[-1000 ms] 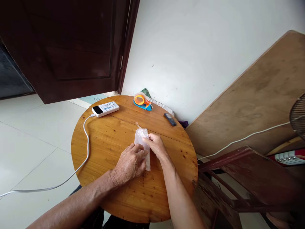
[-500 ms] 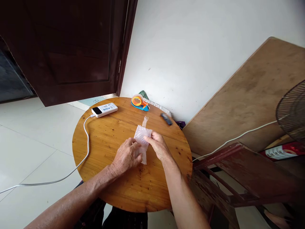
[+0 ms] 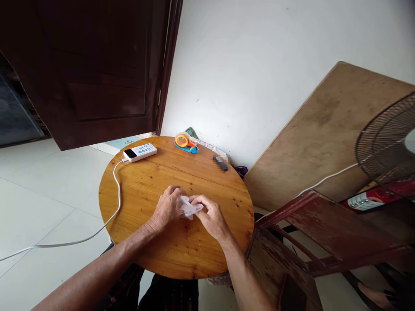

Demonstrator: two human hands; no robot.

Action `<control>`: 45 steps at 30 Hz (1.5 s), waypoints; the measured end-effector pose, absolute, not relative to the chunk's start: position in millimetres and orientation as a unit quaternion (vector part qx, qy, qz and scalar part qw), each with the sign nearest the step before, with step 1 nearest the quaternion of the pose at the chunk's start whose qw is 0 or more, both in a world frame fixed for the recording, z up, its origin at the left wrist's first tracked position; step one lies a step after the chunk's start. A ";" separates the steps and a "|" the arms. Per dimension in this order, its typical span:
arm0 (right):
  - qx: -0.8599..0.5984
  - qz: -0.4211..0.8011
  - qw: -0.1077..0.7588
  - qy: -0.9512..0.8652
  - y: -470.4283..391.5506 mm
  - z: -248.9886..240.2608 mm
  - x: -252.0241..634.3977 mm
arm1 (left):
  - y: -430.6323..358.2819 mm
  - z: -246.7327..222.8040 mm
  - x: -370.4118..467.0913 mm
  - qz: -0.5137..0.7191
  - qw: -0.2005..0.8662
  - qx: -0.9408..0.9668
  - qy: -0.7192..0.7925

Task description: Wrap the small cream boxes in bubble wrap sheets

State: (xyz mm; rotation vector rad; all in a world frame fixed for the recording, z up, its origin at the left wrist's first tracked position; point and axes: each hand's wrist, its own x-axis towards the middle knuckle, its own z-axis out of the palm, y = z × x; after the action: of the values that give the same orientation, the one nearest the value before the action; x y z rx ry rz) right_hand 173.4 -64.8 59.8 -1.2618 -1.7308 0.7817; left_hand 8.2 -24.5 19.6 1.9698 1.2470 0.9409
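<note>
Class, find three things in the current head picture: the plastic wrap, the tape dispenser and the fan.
Plastic wrap [image 3: 188,209], head view: its crumpled middle.
Tape dispenser [image 3: 187,144], head view: middle of its body.
Fan [image 3: 384,140], head view: its wire grille.

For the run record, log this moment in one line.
left hand: holding translucent wrap | right hand: holding same wrap | tape dispenser: on table

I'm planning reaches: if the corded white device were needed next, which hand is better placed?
Probably the left hand: it's nearer the white device, while the right hand would reach across it. Both touch the plastic wrap.
</note>
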 end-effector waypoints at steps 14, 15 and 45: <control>-0.464 0.262 0.446 -0.719 -76.7 27.5 176.1 | -34.9 18.9 -14.1 0.316 0.301 0.813 0.386; -0.467 0.260 0.449 -0.716 -77.0 27.2 175.8 | -35.1 19.2 -11.5 0.323 0.299 0.807 0.395; -0.569 0.442 0.272 -0.638 3.5 47.0 184.8 | 1.0 23.8 -16.6 0.304 0.383 0.739 0.464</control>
State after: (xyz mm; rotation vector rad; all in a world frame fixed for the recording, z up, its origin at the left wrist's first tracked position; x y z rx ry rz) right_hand 184.8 3.5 47.0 -1.5316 -1.7172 1.1887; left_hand -16.6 1.0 23.8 1.8845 1.1830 0.7756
